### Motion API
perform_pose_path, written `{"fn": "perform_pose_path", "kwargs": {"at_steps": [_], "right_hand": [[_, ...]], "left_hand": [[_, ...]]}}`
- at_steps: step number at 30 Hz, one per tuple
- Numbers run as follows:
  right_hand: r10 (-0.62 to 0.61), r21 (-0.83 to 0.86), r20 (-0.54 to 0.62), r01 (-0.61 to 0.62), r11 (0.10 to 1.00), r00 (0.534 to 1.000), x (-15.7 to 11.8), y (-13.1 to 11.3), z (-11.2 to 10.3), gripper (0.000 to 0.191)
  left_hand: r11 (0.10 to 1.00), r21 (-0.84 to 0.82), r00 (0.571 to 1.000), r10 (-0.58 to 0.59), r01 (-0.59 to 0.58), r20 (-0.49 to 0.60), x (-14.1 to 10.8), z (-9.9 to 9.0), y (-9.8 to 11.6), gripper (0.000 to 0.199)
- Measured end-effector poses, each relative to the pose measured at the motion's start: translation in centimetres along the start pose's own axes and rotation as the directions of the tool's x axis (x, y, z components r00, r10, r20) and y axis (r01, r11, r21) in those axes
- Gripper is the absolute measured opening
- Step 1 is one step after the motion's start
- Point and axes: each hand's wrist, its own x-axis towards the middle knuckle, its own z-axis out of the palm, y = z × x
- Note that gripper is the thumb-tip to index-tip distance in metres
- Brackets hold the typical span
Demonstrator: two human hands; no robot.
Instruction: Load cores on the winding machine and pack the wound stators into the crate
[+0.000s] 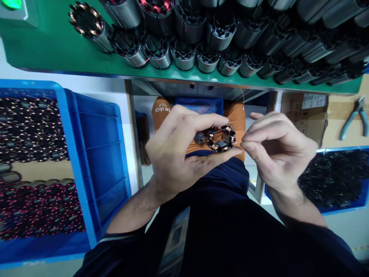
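My left hand [178, 150] holds a small round stator [221, 138] with copper windings between thumb and fingers, its open end facing me. My right hand [273, 150] sits just to its right, thumb and forefinger pinched on a fine copper wire [240, 143] coming off the stator's right edge. Both hands hover over my lap, below the edge of a green bench [57, 50].
Several wound stators [184, 34] stand in rows on the green bench. Blue bins [98, 154] at left hold dark and red-wired parts; a blue bin [337, 181] at right holds black rings. Pliers [356, 115] lie on a cardboard box [305, 111] at right.
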Motion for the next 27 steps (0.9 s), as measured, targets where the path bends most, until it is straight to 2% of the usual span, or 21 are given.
{"fn": "perform_pose_path", "kwargs": {"at_steps": [3,5,7,9,11,15,17,19,22,24,27], "right_hand": [[-0.002,0.016,0.01,0.002,1.0,1.0,0.2,-0.3,-0.1,0.018],[0.082,0.073,-0.012,-0.081,0.994,0.997,0.2,-0.6,0.4,0.016],[0.236,0.183,-0.01,-0.23,0.956,0.972,-0.1,-0.9,1.3,0.015],[0.366,0.313,0.063,-0.367,0.876,0.928,-0.7,-1.0,2.4,0.02],[0.417,0.411,0.127,-0.43,0.804,0.9,-1.4,-0.8,3.4,0.032],[0.463,0.481,0.09,-0.445,0.755,0.882,-2.5,0.0,4.8,0.022],[0.481,0.484,0.079,-0.455,0.748,0.873,-2.7,0.3,5.1,0.019],[0.487,0.487,0.069,-0.455,0.746,0.871,-2.6,0.4,5.3,0.018],[0.489,0.499,0.063,-0.452,0.74,0.87,-2.3,0.1,5.2,0.014],[0.501,0.515,0.092,-0.472,0.715,0.86,-2.0,-0.1,4.9,0.008],[0.478,0.517,0.158,-0.485,0.705,0.864,-1.6,0.1,4.3,0.004]], "left_hand": [[0.999,-0.047,0.996,-0.015,0.019,0.083,0.3,0.4,-0.1,0.052],[0.999,-0.054,0.994,0.01,-0.004,0.113,0.6,0.6,0.0,0.046],[0.998,-0.027,0.995,0.059,-0.057,0.082,0.6,0.8,0.2,0.041],[0.993,0.027,0.993,0.112,-0.113,0.024,0.4,1.0,0.3,0.04],[0.988,0.075,0.99,0.137,-0.134,-0.032,-0.1,1.1,0.1,0.042],[0.996,0.082,1.0,0.022,-0.021,-0.009,-0.9,1.1,-0.8,0.049],[0.996,0.082,0.999,0.016,-0.018,0.033,-0.9,1.0,-1.3,0.052],[0.989,0.11,0.995,0.099,-0.102,0.034,-0.6,1.1,-1.7,0.047],[0.956,0.189,0.973,0.231,-0.225,-0.011,-0.4,1.7,-2.1,0.03],[0.938,0.221,0.957,0.285,-0.268,-0.051,-0.4,2.2,-2.4,0.021],[0.925,0.228,0.943,0.326,-0.304,-0.068,-0.7,2.3,-2.6,0.019]]}}
